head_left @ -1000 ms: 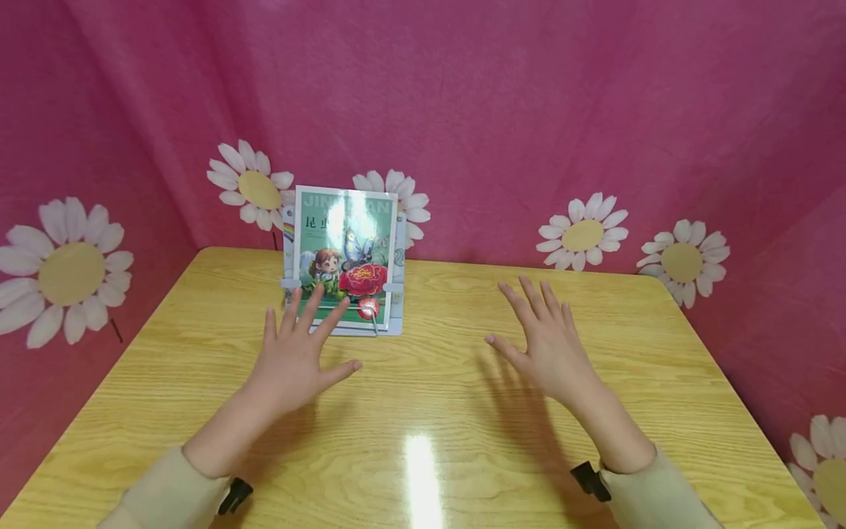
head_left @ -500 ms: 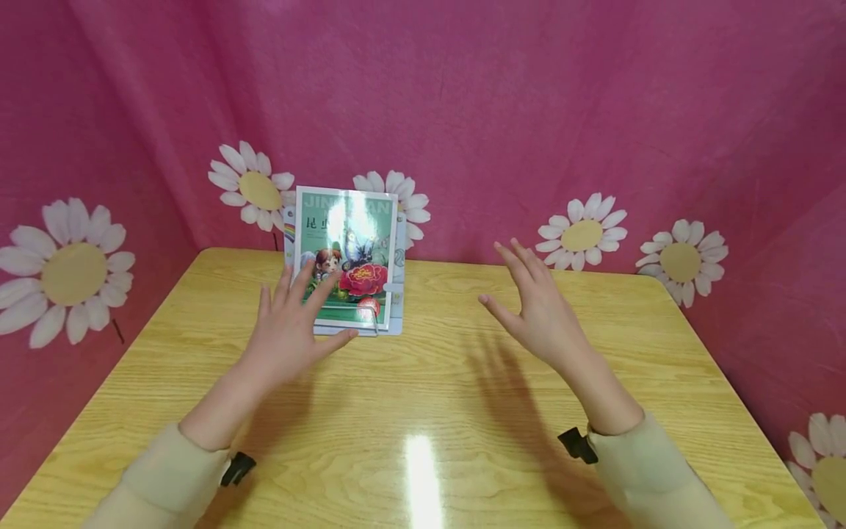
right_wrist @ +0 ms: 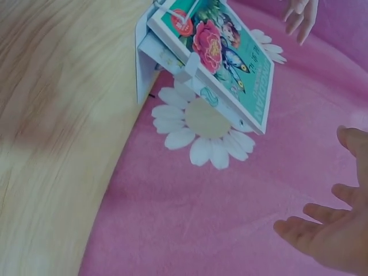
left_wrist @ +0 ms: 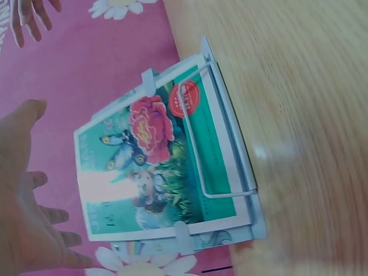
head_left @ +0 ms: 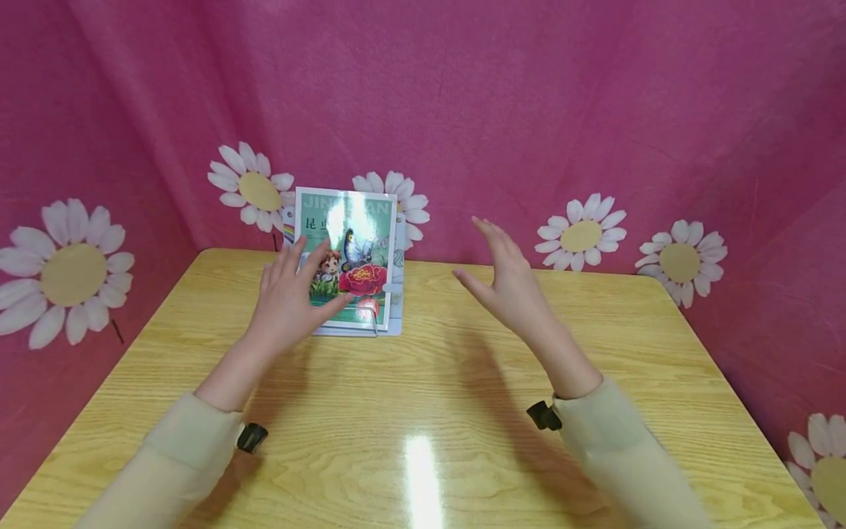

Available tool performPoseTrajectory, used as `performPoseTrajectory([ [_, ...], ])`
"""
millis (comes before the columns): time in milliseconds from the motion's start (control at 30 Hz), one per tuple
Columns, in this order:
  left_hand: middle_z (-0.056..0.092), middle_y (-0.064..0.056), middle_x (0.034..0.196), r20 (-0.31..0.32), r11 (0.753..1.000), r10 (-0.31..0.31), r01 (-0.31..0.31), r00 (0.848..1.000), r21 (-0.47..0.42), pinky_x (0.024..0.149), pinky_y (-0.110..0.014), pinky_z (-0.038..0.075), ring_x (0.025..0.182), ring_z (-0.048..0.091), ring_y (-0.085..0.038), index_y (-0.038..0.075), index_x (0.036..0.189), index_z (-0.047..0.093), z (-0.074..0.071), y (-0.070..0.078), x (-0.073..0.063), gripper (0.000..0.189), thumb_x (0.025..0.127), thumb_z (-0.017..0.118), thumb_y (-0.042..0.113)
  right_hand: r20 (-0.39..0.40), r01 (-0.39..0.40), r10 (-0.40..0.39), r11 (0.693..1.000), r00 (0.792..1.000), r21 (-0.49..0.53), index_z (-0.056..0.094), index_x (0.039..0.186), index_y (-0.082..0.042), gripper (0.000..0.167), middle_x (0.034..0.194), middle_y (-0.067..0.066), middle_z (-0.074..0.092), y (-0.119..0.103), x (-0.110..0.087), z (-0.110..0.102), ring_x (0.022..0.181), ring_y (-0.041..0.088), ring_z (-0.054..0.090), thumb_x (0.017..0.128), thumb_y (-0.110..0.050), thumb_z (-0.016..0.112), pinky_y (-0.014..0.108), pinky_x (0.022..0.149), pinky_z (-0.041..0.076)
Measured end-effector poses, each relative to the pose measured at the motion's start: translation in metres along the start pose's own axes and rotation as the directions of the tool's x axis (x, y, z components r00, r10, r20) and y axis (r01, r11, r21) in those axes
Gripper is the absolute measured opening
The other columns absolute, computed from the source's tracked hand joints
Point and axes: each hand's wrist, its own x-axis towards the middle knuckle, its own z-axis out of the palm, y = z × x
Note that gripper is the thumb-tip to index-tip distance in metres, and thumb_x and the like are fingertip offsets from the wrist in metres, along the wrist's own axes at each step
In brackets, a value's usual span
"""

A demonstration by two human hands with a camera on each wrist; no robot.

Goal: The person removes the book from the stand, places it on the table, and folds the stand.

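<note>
Green book [head_left: 357,251] seemingly untouched, hands [head_left: 283,305] [head_left: 517,290] spread.

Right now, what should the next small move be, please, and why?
Probably ease the right hand left toward the glossy green rectangular book: in the head view, the left hand overlaps its left side, while the right hand hangs apart.

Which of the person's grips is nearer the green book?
Left: the left grip hovers before the left side of the book; the right grip hangs farther off to its right.
</note>
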Motion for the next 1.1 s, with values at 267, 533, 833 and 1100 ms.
performPoseTrajectory([
  [267,0.01,-0.017,0.157,-0.003,0.985,-0.068,0.067,0.998,-0.156,0.104,-0.071,0.017,0.141,0.01,-0.045,0.019,0.152,0.018,0.013,-0.015,0.014,0.089,0.083,0.062,0.054,-0.048,0.015,-0.01,0.996,0.999,0.09,0.029,0.148,-0.015,0.075,0.149,0.005,0.036,0.003,0.018,0.031,0.135,0.024,0.036,0.086,-0.033,0.068,0.042,0.108,0.036],
  [533,0.014,-0.016,0.156,-0.054,0.953,-0.161,0.14,0.986,-0.269,0.104,-0.069,0.024,0.141,0.014,-0.041,0.02,0.152,0.017,0.03,-0.035,0.019,0.089,0.083,0.067,0.046,-0.083,0.042,-0.023,0.972,0.996,0.231,0.034,0.145,-0.01,0.073,0.143,0.01,0.044,0.005,0.033,0.064,0.124,0.026,0.048,0.084,-0.021,0.072,0.037,0.094,0.05],
  [833,0.021,-0.016,0.153,-0.149,0.914,-0.244,0.176,0.958,-0.366,0.108,-0.062,0.024,0.139,0.02,-0.036,0.02,0.152,0.016,0.052,-0.051,0.024,0.091,0.082,0.071,0.039,-0.052,-0.02,0.04,0.938,0.998,0.345,0.037,0.143,-0.006,0.071,0.13,0.015,0.053,0.002,0.044,0.1,0.112,0.028,0.056,0.083,-0.018,0.073,0.037,0.088,0.053],
  [1100,0.032,-0.016,0.142,-0.212,0.873,-0.357,0.244,0.91,-0.422,0.104,-0.052,0.034,0.124,0.034,-0.031,0.018,0.15,0.021,0.06,-0.053,0.037,0.085,0.083,0.069,0.038,0.025,-0.159,0.168,0.861,0.986,0.484,0.039,0.139,0.003,0.068,0.114,0.021,0.061,-0.003,0.053,0.127,0.103,0.033,0.061,0.082,-0.014,0.073,0.04,0.087,0.054],
])
